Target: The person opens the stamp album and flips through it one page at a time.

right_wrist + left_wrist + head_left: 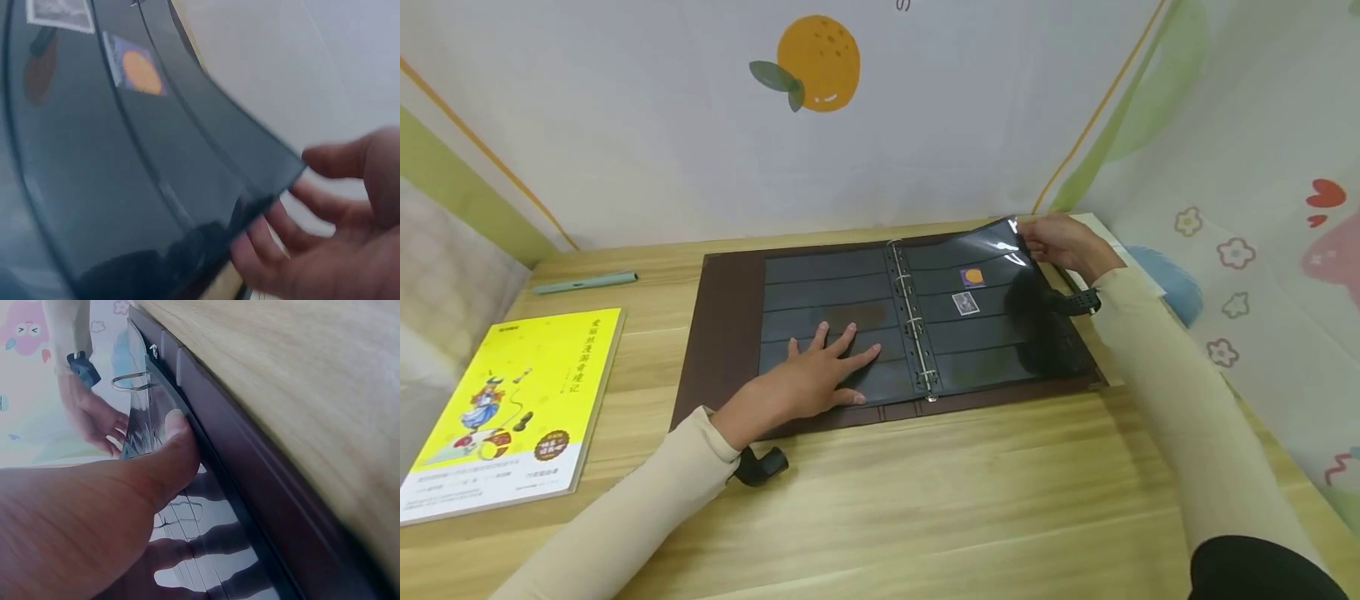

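Mid page-turn: right hand [1063, 242] pinching dark page [992, 308] corner at 2 o'clock of binder [730, 275]; left hand [820, 375] flat, fingers spread, on opposite page. Next: prob. sweep page over rings [913, 321] w/o tearing holes.

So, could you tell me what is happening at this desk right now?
A person is leafing through an open ring binder of dark stamp pages on a wooden desk. The left hand lies flat on the left-hand page, holding it down. The right hand lifts the far corner of the right-hand page, which curls upward. That page holds two stamps. A yellow book and a green pen lie to the left, untouched.
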